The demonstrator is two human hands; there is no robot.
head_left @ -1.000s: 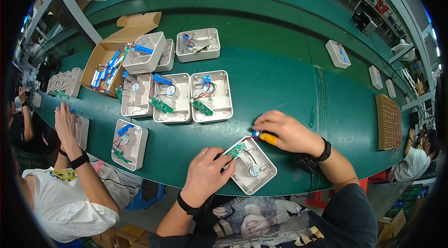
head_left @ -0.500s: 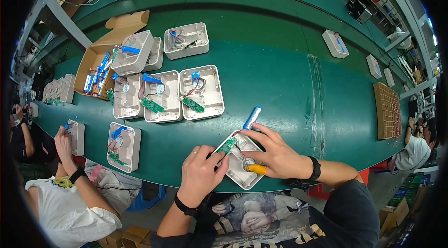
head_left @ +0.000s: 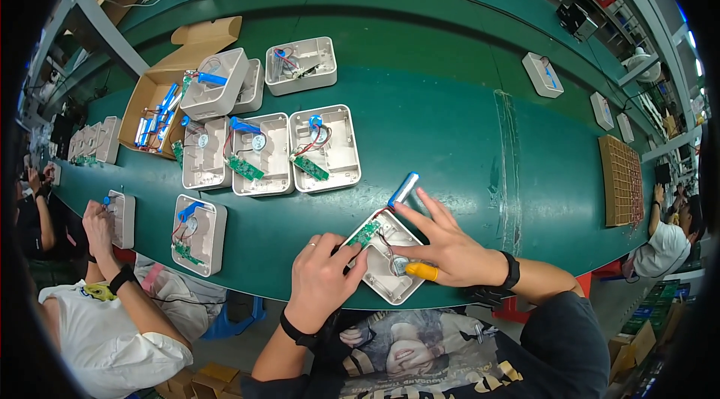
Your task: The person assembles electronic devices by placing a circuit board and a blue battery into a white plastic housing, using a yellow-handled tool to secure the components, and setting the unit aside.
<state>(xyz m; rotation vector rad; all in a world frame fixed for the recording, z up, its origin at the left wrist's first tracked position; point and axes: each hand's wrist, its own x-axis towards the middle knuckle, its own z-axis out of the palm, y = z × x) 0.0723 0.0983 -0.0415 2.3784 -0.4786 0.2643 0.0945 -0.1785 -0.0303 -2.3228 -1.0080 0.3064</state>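
In front of me a white plastic housing (head_left: 391, 290) lies at a slant near the table's front edge. A green circuit board (head_left: 366, 235) sits in its upper left corner, with thin wires running from it. My left hand (head_left: 324, 270) is closed at the board's lower end, thumb and forefinger pinching it over the housing's left wall. A blue and white cylindrical battery (head_left: 403, 190) lies just beyond the far corner. My right hand (head_left: 457, 247) is open over the housing's right side, fingers spread, forefinger tip beside the battery. A yellow cover sheathes one of its fingers, near a round speaker (head_left: 400, 265).
Several similar housings (head_left: 325, 148) with boards and batteries stand to the far left. Beside them is a cardboard box (head_left: 132, 127) of batteries. A co-worker's hand (head_left: 98, 228) works at another housing on the left. A brown gridded tray (head_left: 622, 180) lies far right.
My right hand's fingers have spread apart, and it has shifted slightly right, uncovering more of the speaker. The battery has tilted or slid very slightly. My left hand stays put.
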